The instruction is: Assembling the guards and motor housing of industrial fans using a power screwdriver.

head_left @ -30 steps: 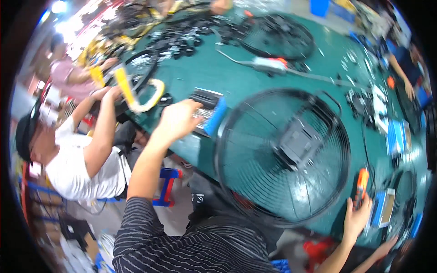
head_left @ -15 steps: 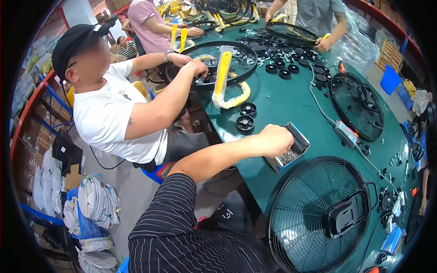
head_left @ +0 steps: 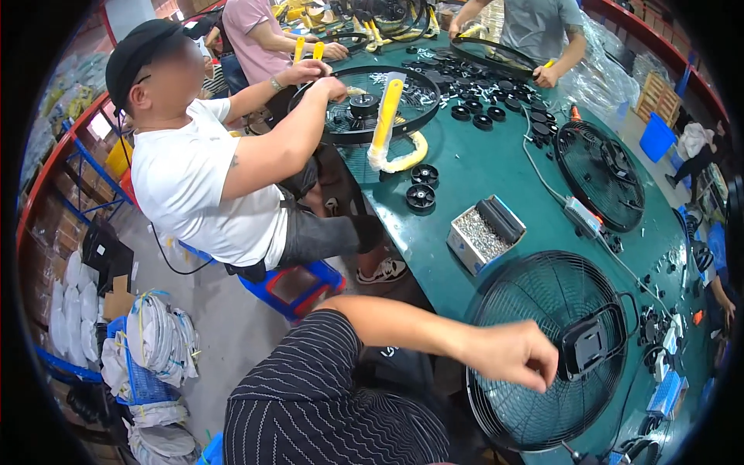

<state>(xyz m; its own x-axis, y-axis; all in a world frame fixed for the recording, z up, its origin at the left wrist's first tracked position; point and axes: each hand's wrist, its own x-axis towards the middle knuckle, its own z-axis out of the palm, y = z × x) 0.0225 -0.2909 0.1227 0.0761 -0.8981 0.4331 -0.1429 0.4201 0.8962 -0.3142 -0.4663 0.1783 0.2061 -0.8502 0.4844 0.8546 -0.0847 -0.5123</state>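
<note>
My left hand (head_left: 518, 356) is held over the black fan guard (head_left: 519, 302) at the table's near edge. Its fingers are curled and pinched together; anything between them is too small to make out. Right of the hand, a black rectangular housing (head_left: 587, 349) sits in the middle of the guard, which has a handle loop on its rim. Beyond the guard stands an open box of small screws (head_left: 474, 236), with a black block (head_left: 500, 219) lying across its right side. My right hand is not in view.
A co-worker in a white shirt (head_left: 198, 174) works at a fan ring (head_left: 418, 128) on the left. Two round black knobs (head_left: 421, 197) lie near the edge. Another fan guard (head_left: 601, 174), a grey cable box (head_left: 583, 217) and scattered black parts occupy the green table (head_left: 434, 248).
My left hand has left the screw box and moved right and nearer, over the fan guard. The co-worker in white has raised both hands from the fan ring.
</note>
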